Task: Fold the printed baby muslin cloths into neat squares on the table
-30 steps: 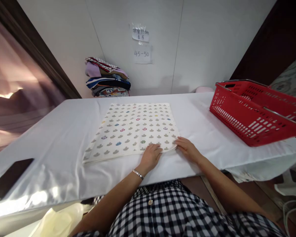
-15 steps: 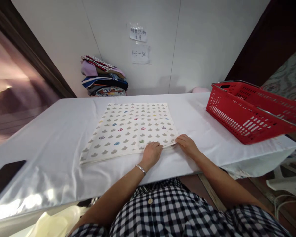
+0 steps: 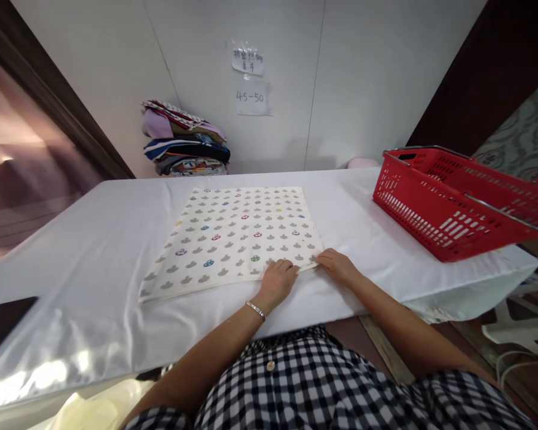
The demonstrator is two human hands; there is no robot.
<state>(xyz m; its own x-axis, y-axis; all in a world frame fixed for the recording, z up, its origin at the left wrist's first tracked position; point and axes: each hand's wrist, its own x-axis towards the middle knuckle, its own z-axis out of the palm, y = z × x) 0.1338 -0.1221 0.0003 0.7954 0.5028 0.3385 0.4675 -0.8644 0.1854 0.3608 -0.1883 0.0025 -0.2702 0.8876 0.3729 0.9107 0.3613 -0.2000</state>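
Note:
A white cloth (image 3: 233, 239) with rows of grey motifs and a few coloured ones lies folded and flat on the white-covered table (image 3: 94, 239). My left hand (image 3: 278, 282), with a silver bracelet at the wrist, has its fingers bent over the cloth's near edge, right of the middle. At the near right corner my right hand (image 3: 338, 266) pinches the same edge between thumb and fingers. The fingertips of both hands are partly hidden from above.
On the right of the table stands a red basket (image 3: 430, 209) with metal handles. A stack of folded fabrics (image 3: 186, 143) is at the back left against the wall. A dark flat object (image 3: 4, 322) lies at the left front. Paper signs (image 3: 253, 98) hang on the wall.
The near right corner of the cloth, slightly raised before, now lies lower and flatter. My right hand has shifted a little toward me and left; my left hand stays nearly in place.

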